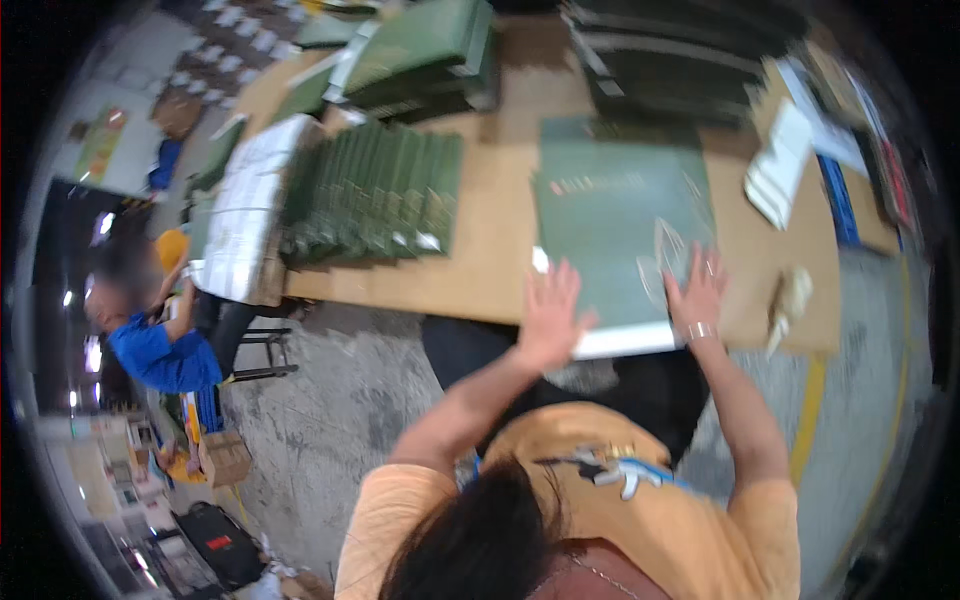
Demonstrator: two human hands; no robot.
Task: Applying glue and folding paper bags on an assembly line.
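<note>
A stack of flat green covers point(620, 215), perhaps folders, lies on the table before me, with a leaf-like outline on the top one. A white strip point(628, 341) shows along its near edge. My left hand point(552, 318) rests at the stack's near left corner, fingers spread. At the near right edge, my right hand point(698, 298) lies flat with its fingers apart, beside the leaf outline. Neither hand is closed on anything. What lies under the palms is hidden.
A fanned row of green folders point(375, 190) lies left on the brown table point(480, 270), beside a white strapped bundle point(250, 210). Green piles point(420, 50) and dark stacks point(680, 60) stand behind. At right are a pale wrapped object point(790, 300) and a white box point(780, 165). A person in blue point(165, 350) works at left.
</note>
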